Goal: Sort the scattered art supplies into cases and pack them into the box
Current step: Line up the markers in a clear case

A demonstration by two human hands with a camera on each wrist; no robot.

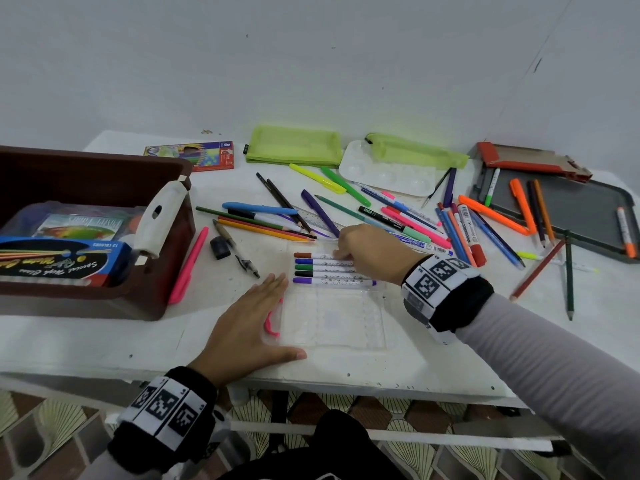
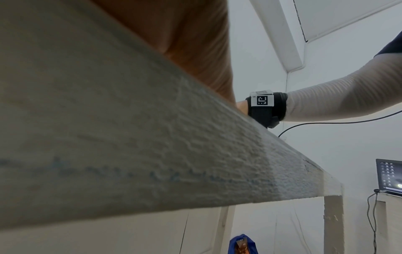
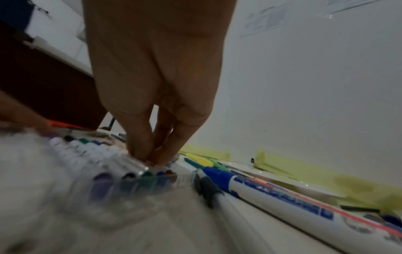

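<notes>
Our clear plastic case (image 1: 332,306) lies open on the white table (image 1: 104,344), and its far half holds five white-barrelled markers (image 1: 325,268) side by side, capped brown, blue, green, black and purple. Our right hand (image 1: 367,251) reaches down with fingertips (image 3: 152,154) bunched narrowly together on the marker row at its far edge; we cannot tell whether they actually pinch one. Our left hand (image 1: 249,323) lies flat, fingers straight, pressing the case's near left edge beside its pink clasp (image 1: 272,323).

The dark brown plastic box (image 1: 162,271) at left holds a blue carton of colours (image 1: 62,261) and a clear-wrapped pack (image 1: 79,226). Loose pencils and pens (image 1: 433,223) lie scattered across the table behind the case. Two lime mesh pouches (image 1: 294,145) lie flat by the wall, one partly over a glossy white palette (image 1: 384,174) with round wells. A grey tray (image 1: 568,209) at right carries orange pens.
</notes>
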